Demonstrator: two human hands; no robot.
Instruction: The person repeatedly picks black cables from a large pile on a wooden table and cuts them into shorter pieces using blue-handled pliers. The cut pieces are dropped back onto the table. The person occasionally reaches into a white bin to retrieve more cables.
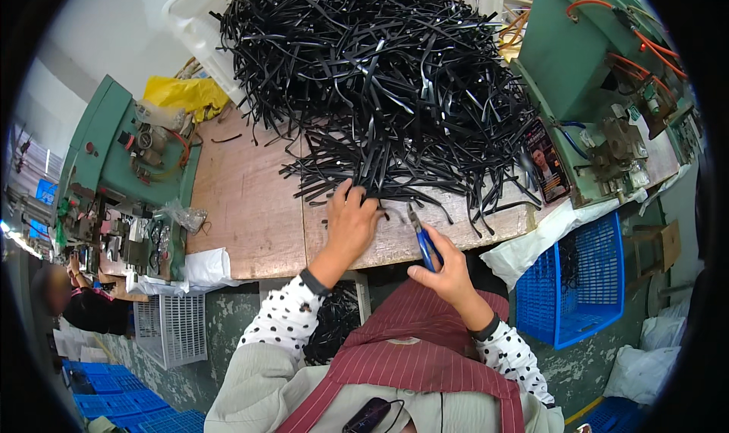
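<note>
A big heap of thin black strips with bent ends, which look like eyeglass temple arms [380, 76], spills over the wooden table [247, 205]. At the heap's near edge, my left hand [351, 222] lies on the strips with its fingers stretched forward and slightly apart. No strip plainly shows in its grasp; what is under the fingertips is hidden. My right hand [448, 273] is closed round the blue handles of a pair of pliers [425, 243]. The metal jaws point away from me, just short of the loose strips and apart from my left hand.
Green machines stand at left [114, 144] and right [562, 69]. A white bin [194, 23] is behind the heap, beside a yellow bag [182, 95]. A blue crate [569, 296] sits low at right, a white crate [173, 330] at left. Another person [95, 304] is far left.
</note>
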